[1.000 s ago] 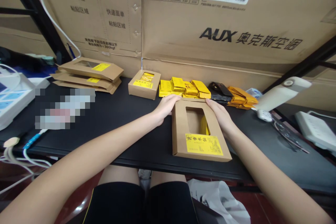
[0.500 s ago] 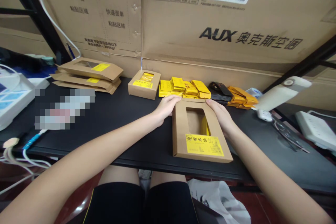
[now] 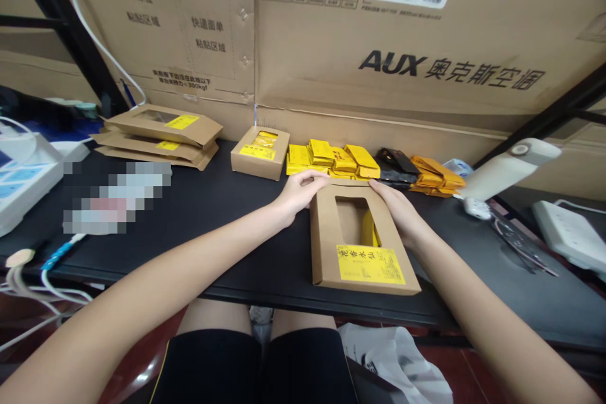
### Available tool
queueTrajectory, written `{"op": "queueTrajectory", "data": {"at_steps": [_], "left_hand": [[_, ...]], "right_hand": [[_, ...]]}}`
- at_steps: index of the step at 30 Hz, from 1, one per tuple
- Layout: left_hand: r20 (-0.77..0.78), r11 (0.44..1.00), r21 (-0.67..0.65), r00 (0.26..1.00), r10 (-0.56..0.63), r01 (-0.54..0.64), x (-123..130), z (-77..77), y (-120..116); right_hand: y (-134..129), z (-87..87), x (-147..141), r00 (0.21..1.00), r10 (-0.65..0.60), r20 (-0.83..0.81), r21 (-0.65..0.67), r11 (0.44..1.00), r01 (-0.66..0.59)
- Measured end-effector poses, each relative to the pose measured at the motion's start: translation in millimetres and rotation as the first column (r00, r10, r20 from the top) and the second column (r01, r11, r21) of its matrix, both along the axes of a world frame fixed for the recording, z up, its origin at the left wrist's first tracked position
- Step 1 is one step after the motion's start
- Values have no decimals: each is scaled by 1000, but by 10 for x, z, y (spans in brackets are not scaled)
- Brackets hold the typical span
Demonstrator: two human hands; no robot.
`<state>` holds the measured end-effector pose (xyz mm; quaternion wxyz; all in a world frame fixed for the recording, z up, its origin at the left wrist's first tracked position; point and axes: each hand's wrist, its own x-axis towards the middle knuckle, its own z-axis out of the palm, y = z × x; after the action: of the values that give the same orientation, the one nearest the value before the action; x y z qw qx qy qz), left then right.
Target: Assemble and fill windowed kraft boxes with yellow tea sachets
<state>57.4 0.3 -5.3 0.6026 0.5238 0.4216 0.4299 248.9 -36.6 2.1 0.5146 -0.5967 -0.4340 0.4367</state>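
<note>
On the table [image 3: 237,252], the left hand [image 3: 297,194] and right hand [image 3: 398,211] touch the windowed box [image 3: 357,249] at its far end, tips partly hidden; I cannot tell whether they pinch. It seems slightly nearer than before.

A flat, rectangular brown cardboard box [image 3: 326,237] lies face up near the front edge of the black surface [image 3: 255,252], its long sides running near to far. A cut-out window [image 3: 353,222] opens in its top, showing a yellow packet [image 3: 370,229] inside, towards the right. Nearer, a yellow label [image 3: 370,264] carries dark Chinese characters. The near end is closed.
</note>
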Motion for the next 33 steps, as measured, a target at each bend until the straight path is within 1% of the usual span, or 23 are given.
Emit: {"op": "queueTrajectory", "data": {"at_steps": [3, 6, 12, 15, 18, 20, 23, 28, 30, 33], "left_hand": [[-5, 1000, 11, 1000, 13, -13, -2, 4, 3], [-29, 1000, 1, 1000, 13, -13, 1, 22, -5], [-63, 1000, -14, 998, -17, 16, 2, 47, -13], [-62, 998, -35, 996, -58, 55, -7, 40, -10], [-46, 988, -69, 989, -144, 141, -12, 32, -28], [-55, 981, -60, 981, -188, 184, -8, 30, -53], [-92, 984, 23, 980, -175, 177, 12, 21, -86], [-93, 983, 150, 992, -88, 101, 49, -51, -67], [-62, 971, 225, 996, -66, 79, 55, -94, -43], [-31, 931, 352, 996, -89, 94, 51, -138, -15]], "right_hand": [[-9, 26, -25, 1000, -4, -9, -3, 1000, 4], [-10, 43, -42, 999, -39, 0, -22, 999, 39], [25, 8, -13, 997, -71, 42, -2, 997, 72], [40, -8, 1, 995, -86, 56, 12, 996, 86], [37, 4, -3, 992, -111, 53, 11, 994, 111], [28, 21, -11, 989, -138, 49, 8, 990, 137], [16, 38, -13, 986, -157, 49, 21, 987, 156], [14, 26, 10, 989, -122, 79, 94, 989, 115], [18, 18, 16, 990, -119, 76, 105, 988, 111], [26, 13, 18, 989, -132, 67, 118, 985, 124]]}}
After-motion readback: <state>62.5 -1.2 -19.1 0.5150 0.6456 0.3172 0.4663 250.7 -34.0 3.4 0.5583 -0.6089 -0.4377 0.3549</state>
